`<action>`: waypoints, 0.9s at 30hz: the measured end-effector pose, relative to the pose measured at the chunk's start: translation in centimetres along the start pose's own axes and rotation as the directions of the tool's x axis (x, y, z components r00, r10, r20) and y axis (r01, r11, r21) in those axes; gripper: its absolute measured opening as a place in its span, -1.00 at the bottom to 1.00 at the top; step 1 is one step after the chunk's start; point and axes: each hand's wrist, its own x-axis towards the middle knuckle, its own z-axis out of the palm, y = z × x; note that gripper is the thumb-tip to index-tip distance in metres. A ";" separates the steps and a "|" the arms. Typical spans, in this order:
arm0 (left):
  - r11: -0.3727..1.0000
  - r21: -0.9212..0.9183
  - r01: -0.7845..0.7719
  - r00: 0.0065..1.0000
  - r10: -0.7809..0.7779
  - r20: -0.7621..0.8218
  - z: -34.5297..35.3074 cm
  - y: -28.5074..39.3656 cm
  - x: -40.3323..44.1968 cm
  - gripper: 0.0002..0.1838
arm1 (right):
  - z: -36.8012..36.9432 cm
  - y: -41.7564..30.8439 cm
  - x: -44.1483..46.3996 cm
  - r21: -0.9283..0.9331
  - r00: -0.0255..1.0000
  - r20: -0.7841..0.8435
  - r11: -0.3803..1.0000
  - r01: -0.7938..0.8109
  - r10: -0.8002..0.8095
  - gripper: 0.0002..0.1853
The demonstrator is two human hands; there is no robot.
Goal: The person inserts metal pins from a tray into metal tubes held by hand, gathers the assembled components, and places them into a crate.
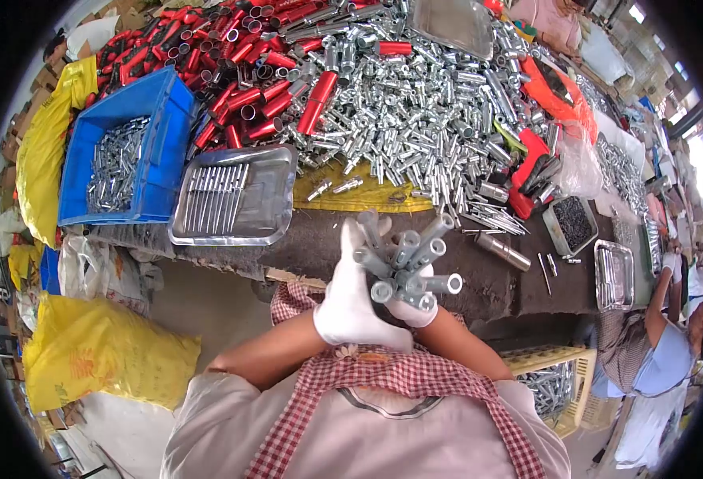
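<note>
Both my hands wear white gloves and meet in front of my chest at the table's near edge. A bundle of several grey metal tubes (409, 267) stands between them, open ends toward the camera. My left hand (351, 299) is on the left side of the bundle, thumb and fingers up along the tubes. My right hand (415, 310) is wrapped round the bundle's lower right side, mostly hidden by the tubes. Beyond them lies a large heap of silver metal parts (415, 112), with red tubes (317, 102) at its left.
A blue bin (172, 120) and a metal tray with thin rods (272, 191) are at the left. Right of my hands lie a thick metal tube (502, 251), a box of dark screws (573, 223) and a clear tray (613, 275). A co-worker (655, 351) is at the far right.
</note>
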 end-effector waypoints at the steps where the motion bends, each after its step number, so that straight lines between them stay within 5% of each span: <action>1: 0.989 -0.138 -0.053 0.999 0.051 -0.020 0.9 -1.4 0.2 0.49 | -2.8 -0.3 -0.5 -0.058 0.990 -0.140 0.998 0.010 -0.018 -0.63; 2: 0.956 -0.274 -0.102 0.995 0.094 -0.041 1.8 -2.2 0.6 0.48 | -1.1 0.8 0.5 -0.064 0.990 -0.141 0.998 0.015 -0.024 -0.63; 3: 0.954 -0.282 -0.100 0.995 0.095 -0.032 2.2 -2.7 0.6 0.48 | 0.5 3.3 2.0 -0.112 0.924 -0.051 0.922 0.371 -0.378 -0.61; 5: 0.686 -0.728 0.015 1.000 -0.012 0.009 2.7 -2.6 1.6 0.03 | 3.7 6.8 4.7 -0.098 0.438 0.156 0.427 0.899 -0.886 -0.57; 6: 0.472 -0.879 0.071 0.997 -0.055 0.050 2.8 -2.5 2.2 -0.16 | 2.9 5.2 3.5 -0.100 0.427 0.161 0.416 0.904 -0.890 -0.57; 7: 0.224 -0.967 0.120 0.991 -0.086 0.103 2.9 -2.5 2.8 -0.30 | 1.1 2.2 1.0 -0.416 0.722 0.033 0.647 0.639 -0.691 -0.55; 8: -0.041 -0.986 0.159 0.981 -0.104 0.163 3.1 -2.5 3.3 -0.36 | -0.4 0.0 -0.6 -0.629 0.878 -0.199 0.743 0.227 -0.436 -0.54; 9: 0.050 -0.984 0.173 0.949 -0.277 0.153 2.9 -3.6 3.2 -0.42 | -1.2 -1.1 -0.9 -0.636 0.874 -0.195 0.736 0.234 -0.446 -0.54; 10: 0.043 -0.983 0.179 0.949 -0.272 0.161 3.0 -3.2 3.5 -0.42 | -1.9 -1.9 -1.1 -0.808 0.882 -0.132 0.565 0.168 -0.452 -0.54; 12: 0.556 -0.783 0.279 0.898 -0.440 0.008 3.0 -2.1 4.1 -0.47 | -3.9 -3.4 -1.1 -0.992 0.912 -0.021 0.124 0.033 -0.410 -0.35; 13: 0.967 -0.155 0.203 0.972 -0.218 -0.088 2.1 -7.6 3.0 -0.27 | -6.4 -4.3 -1.1 -0.999 0.908 0.004 0.046 0.025 -0.418 -0.21; 14: 0.966 -0.157 0.205 0.971 -0.221 -0.089 1.8 -6.2 3.4 -0.27 | -5.7 -4.5 -0.9 -0.999 0.909 0.001 0.048 0.023 -0.417 -0.21; 16: 0.992 0.020 -0.127 0.992 0.127 -0.009 1.4 -3.3 4.1 0.15 | -4.4 -4.6 -1.1 -0.999 0.945 0.012 0.025 0.021 -0.328 -0.19; 17: 0.990 0.107 -0.096 0.994 0.089 0.067 0.9 -2.9 4.4 0.38 | -4.5 -4.7 -1.0 -0.995 0.952 -0.035 0.103 -0.004 -0.305 -0.14; 20: 0.954 0.193 -0.231 0.963 0.197 0.182 0.4 -2.8 5.0 0.34 | -2.5 -5.4 -1.0 -0.994 0.971 0.065 0.066 0.082 -0.230 -0.08; 21: 0.941 0.194 -0.277 0.950 0.238 0.202 0.4 -2.9 5.2 0.35 | -2.4 -5.5 -1.2 -0.994 0.971 -0.033 0.105 -0.008 -0.239 0.00; 24: 0.955 0.174 -0.241 0.945 0.190 0.268 0.3 -2.8 5.2 0.36 | -1.2 -5.4 -1.3 -0.979 0.970 -0.044 0.203 0.005 -0.238 0.06; 26: 0.951 0.181 -0.251 0.943 0.199 0.266 0.5 -1.9 6.0 0.33 | -1.0 -5.2 -1.4 -0.993 0.967 -0.067 0.113 -0.040 -0.245 0.08; 27: 0.892 0.273 -0.360 0.913 0.276 0.301 0.5 -1.2 6.3 0.30 | -1.1 -4.8 -1.2 -0.926 0.971 -0.082 0.377 0.009 -0.225 0.08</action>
